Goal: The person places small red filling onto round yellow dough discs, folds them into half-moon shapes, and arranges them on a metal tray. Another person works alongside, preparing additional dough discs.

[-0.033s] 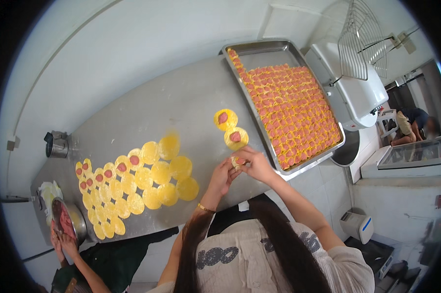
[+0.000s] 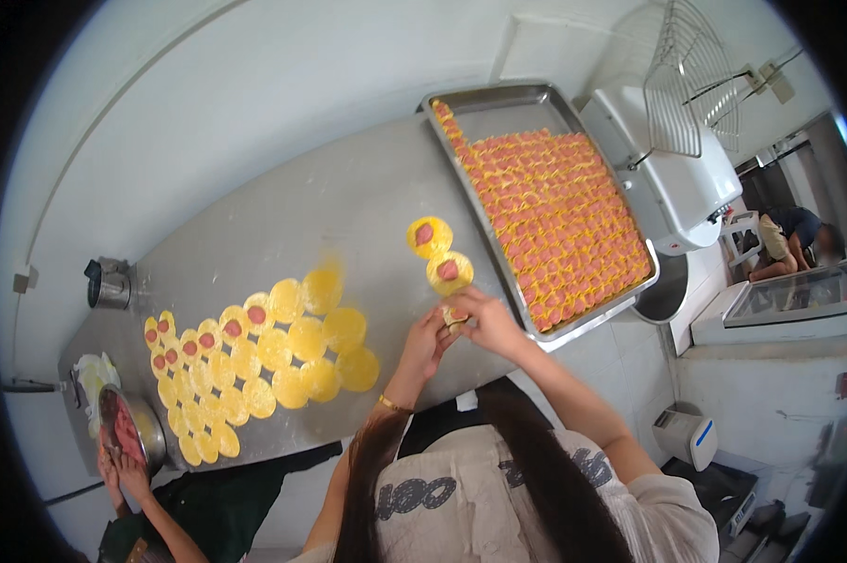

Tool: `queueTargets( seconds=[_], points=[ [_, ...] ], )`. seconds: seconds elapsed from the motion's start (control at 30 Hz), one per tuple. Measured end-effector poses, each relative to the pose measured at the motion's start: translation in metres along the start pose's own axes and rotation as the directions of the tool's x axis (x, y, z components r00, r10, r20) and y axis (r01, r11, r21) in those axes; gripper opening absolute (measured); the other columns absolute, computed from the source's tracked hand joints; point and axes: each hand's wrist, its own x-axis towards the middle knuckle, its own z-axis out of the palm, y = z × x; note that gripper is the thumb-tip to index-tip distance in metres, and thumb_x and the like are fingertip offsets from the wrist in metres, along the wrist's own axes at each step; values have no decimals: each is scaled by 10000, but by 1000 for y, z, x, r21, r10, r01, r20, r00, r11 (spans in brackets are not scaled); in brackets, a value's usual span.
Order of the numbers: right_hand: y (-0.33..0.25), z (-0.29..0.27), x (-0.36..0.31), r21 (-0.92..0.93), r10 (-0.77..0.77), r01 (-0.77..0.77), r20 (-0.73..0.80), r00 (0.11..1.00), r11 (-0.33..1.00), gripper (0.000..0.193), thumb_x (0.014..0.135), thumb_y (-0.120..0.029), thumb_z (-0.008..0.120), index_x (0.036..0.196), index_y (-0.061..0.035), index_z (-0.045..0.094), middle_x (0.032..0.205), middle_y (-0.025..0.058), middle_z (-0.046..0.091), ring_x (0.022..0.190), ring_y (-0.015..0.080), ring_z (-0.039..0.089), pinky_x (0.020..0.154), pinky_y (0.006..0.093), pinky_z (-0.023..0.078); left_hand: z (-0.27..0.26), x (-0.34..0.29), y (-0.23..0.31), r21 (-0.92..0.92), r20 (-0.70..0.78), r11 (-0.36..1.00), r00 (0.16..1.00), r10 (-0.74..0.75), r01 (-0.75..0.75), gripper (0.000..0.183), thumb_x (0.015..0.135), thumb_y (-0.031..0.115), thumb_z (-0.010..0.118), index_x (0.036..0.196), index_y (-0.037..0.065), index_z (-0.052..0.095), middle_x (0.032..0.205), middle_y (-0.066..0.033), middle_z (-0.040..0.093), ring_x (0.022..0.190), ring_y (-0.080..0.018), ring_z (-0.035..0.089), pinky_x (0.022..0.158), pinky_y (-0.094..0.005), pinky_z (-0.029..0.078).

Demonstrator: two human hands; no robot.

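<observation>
Over the steel table, near its front edge, my left hand and my right hand meet. Both have their fingers closed around one small dumpling, its pink filling showing at the top of the pale wrapper. Just beyond them lie two round yellow wrappers, a nearer one and a farther one, each with a lump of pink meat filling. To the left, rows of floured wrappers overlap on the table, several topped with filling. On the right stands a metal tray packed with finished open-topped dumplings.
At the far left, another person's hands are at a metal bowl of pink meat. A metal cup stands by the wall. A white machine and a wire rack are beyond the tray. Another person crouches in the background.
The view has shifted slightly, so the table and tray sit a little lower. My hands stay closed on the dumpling, with the fingers barely moved.
</observation>
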Motion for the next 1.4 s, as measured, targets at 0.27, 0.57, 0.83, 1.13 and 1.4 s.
queueTargets(
  seconds=[0.27, 0.57, 0.83, 1.13, 1.4],
  points=[
    [43, -78, 34, 1, 29, -29, -2, 1000, 1000, 345, 676, 46, 663, 1009, -47, 649, 1026, 126, 614, 872, 295, 626, 751, 375, 520, 15, 16, 1, 231, -148, 954, 962, 229, -192, 351, 990, 298, 430, 1198, 30, 519, 1121, -79, 605, 1011, -187, 610, 864, -315, 490],
    [218, -313, 188, -293, 150, -225, -256, 955, 929, 306, 660, -29, 688, 960, -88, 706, 918, 138, 667, 832, 291, 650, 739, 358, 515, -11, 27, -32, 672, -444, 670, 553, 705, -315, 212, 961, 193, 519, 972, 3, 613, 860, -32, 614, 740, -104, 566, 699, -252, 471],
    [314, -311, 274, -478, 222, -179, 33, 975, 860, 352, 642, -74, 708, 994, -91, 706, 862, 137, 693, 823, 283, 664, 746, 350, 525, 22, 36, -46, 813, -498, 568, 353, 792, -126, 155, 927, 133, 548, 946, -7, 609, 852, -37, 606, 784, -121, 555, 737, -263, 460],
    [318, -321, 275, -414, 247, -111, 291, 924, 904, 405, 662, -16, 627, 1062, -56, 684, 939, 141, 699, 867, 264, 675, 791, 331, 525, 29, 52, -49, 893, -439, 450, 203, 875, -11, 141, 916, 132, 560, 882, 3, 606, 824, -67, 587, 712, -155, 532, 680, -291, 450],
    [305, -333, 279, -434, 274, -71, 426, 862, 898, 492, 662, 66, 565, 1112, -102, 672, 1018, 180, 673, 909, 316, 652, 802, 367, 516, 46, 49, -50, 912, -408, 408, 168, 898, 36, 167, 922, 162, 555, 882, 5, 596, 821, -87, 573, 738, -186, 532, 680, -310, 440]
  ],
)
